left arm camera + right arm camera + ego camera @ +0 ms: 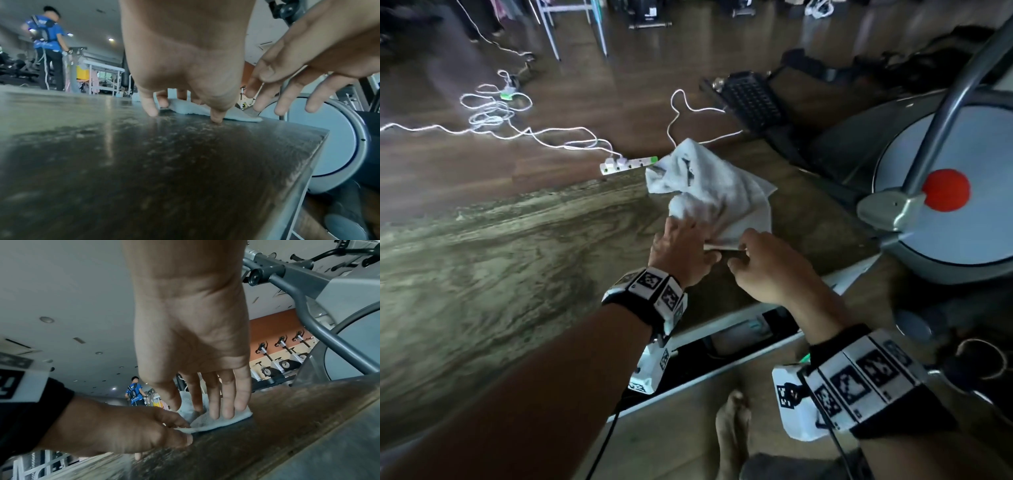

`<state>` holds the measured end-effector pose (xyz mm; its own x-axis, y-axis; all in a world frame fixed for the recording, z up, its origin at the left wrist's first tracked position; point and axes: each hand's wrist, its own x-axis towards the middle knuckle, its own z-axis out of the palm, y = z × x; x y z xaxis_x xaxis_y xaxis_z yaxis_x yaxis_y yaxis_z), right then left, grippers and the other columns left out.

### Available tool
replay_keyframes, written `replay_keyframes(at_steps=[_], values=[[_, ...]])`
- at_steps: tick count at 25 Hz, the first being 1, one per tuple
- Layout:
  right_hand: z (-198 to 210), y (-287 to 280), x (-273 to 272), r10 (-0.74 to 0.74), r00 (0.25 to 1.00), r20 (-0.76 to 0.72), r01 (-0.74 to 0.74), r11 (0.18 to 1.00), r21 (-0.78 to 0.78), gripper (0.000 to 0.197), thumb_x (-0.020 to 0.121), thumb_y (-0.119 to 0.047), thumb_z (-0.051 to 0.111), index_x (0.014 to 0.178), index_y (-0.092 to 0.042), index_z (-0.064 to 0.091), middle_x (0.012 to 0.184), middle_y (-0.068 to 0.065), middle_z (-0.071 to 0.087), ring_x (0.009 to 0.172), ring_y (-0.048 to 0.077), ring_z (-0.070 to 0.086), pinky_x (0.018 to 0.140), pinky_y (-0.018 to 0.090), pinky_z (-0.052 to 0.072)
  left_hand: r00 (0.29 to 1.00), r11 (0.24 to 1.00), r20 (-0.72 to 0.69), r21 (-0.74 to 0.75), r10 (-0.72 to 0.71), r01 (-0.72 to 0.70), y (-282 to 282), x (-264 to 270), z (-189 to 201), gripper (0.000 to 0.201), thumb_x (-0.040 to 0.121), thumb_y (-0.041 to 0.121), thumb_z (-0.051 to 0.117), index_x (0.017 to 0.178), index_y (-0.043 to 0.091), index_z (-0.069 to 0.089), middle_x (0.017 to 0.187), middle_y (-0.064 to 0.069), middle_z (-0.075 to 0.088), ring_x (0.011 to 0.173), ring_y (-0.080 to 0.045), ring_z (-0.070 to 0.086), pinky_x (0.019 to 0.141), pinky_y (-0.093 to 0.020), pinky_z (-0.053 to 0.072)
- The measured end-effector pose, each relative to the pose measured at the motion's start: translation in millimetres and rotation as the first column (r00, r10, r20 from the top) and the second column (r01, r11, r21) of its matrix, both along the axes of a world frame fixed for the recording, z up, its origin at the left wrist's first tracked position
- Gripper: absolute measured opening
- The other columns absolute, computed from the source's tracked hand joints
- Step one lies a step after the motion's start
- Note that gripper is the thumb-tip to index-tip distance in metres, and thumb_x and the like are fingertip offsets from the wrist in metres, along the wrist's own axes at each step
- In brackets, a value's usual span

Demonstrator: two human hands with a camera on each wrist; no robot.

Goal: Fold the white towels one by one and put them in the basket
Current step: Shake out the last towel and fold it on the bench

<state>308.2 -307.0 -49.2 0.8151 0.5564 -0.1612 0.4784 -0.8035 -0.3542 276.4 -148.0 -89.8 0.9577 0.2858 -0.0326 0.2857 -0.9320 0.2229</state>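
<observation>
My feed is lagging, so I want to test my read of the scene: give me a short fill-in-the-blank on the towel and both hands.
1. The white towel lies crumpled on the wooden ____.
2. The left hand pinches the towel's near ____.
3. The right hand reaches in with ____ fingers.
4. Beyond the far table edge lies a white power ____.

Missing words: table; edge; straight; strip

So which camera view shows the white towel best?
The head view: it shows the whole crumpled white towel on the table, with the left hand and right hand at its near edge. The left wrist view shows only a low strip; the right wrist view only a corner behind fingers.
</observation>
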Motion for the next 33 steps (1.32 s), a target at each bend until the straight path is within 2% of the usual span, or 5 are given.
replay_keyframes(at_steps=[7, 14, 19, 28, 33], values=[[4.1, 11.0, -9.7, 0.128, 0.973, 0.194, -0.141, 0.989, 0.051, 0.027, 0.092, -0.040, 0.059, 0.112, -0.023, 0.054, 0.113, 0.003, 0.063, 0.109, 0.031, 0.058, 0.090, 0.045, 0.047, 0.867, 0.862, 0.462, -0.346, -0.187, 0.370, 12.5, -46.9, 17.1, 0.021, 0.097, 0.031, 0.053, 0.098, 0.010, 0.051, 0.076, -0.004, 0.058, 0.065, -0.022, 0.058, 0.058, -0.032, 0.046], [42.4, 28.3, -26.3, 0.010, 0.975, 0.224, -0.153, 0.759, 0.633, 0.018, 0.092, -0.041, 0.065, 0.099, -0.025, 0.063, 0.084, -0.013, 0.065, 0.074, 0.005, 0.061, 0.064, 0.028, 0.050, 0.885, 0.916, 0.398, -0.395, 0.242, -0.073, 72.5, -115.5, 50.6, 0.026, 0.085, 0.043, 0.054, 0.079, 0.022, 0.068, 0.060, 0.010, 0.058, 0.056, 0.004, 0.052, 0.053, -0.021, 0.039], [8.6, 71.5, -42.5, 0.335, 0.931, 0.144, -0.363, 0.894, 0.263, 0.062, 0.084, -0.045, 0.071, 0.137, -0.031, 0.042, 0.132, -0.002, 0.055, 0.121, 0.022, 0.052, 0.091, 0.044, 0.053, 0.767, 0.686, 0.299, -0.687, 0.567, -0.239, 115.1, -180.7, 66.7, 0.042, 0.081, 0.053, 0.058, 0.049, 0.026, 0.061, 0.044, 0.014, 0.044, 0.048, -0.001, 0.039, 0.059, -0.030, 0.032], [-41.0, 128.5, -128.8, 0.632, 0.752, 0.189, -0.659, 0.725, 0.198, 0.016, 0.088, -0.018, 0.065, 0.104, -0.020, 0.065, 0.104, -0.002, 0.066, 0.093, 0.024, 0.065, 0.075, 0.041, 0.054, 0.783, 0.851, 0.337, -0.149, 0.523, -0.504, 158.7, -239.3, 68.6, 0.064, 0.069, 0.028, 0.072, 0.125, 0.020, 0.042, 0.115, -0.015, 0.040, 0.109, -0.035, 0.044, 0.090, -0.042, 0.043], [-22.8, 143.5, -117.5, 0.530, 0.847, 0.036, -0.506, 0.783, 0.362, 0.023, 0.086, -0.015, 0.056, 0.108, -0.016, 0.062, 0.106, 0.004, 0.067, 0.091, 0.020, 0.065, 0.075, 0.040, 0.057, 0.977, 0.989, -0.162, -0.039, 0.136, -0.144, 107.1, -233.3, 27.1, 0.059, 0.073, 0.061, 0.068, 0.127, 0.044, 0.050, 0.143, 0.004, 0.034, 0.137, -0.026, 0.021, 0.111, -0.048, 0.022]])
